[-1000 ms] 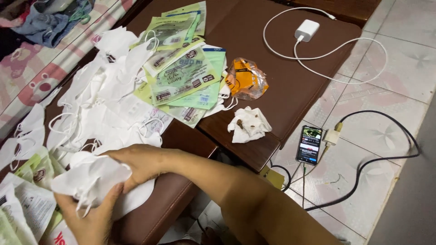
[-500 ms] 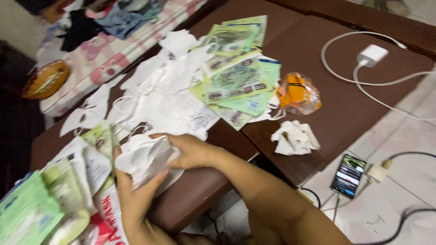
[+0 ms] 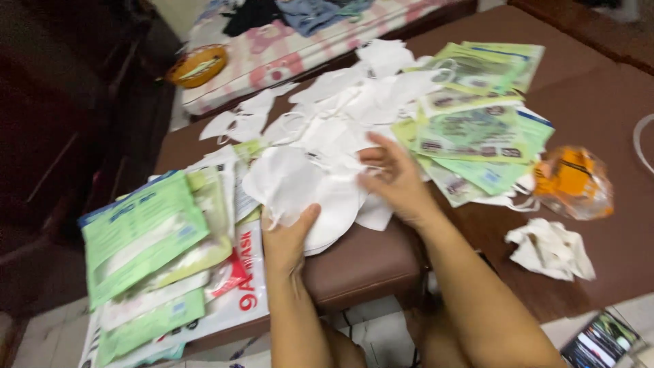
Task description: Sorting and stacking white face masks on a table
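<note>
Both hands (image 3: pixel 340 211) fwd, fingers curled, forearms angled inward.

Soft indoor light, motion blur, dim left edge.

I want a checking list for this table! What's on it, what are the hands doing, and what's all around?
Surface: brown padded table, mostly covered.
Job's things: stack of white face masks at the front edge; more loose white masks spread behind.
Clutter: green packets on the right, green and white packets on the left, orange plastic bag, crumpled white mask.
Hands: left hand under the stack, thumb on top; right hand pressing on it.
Cables: white cable at the right edge.
Surroundings: pink patterned bedding, orange bowl, phone on the floor.
</note>
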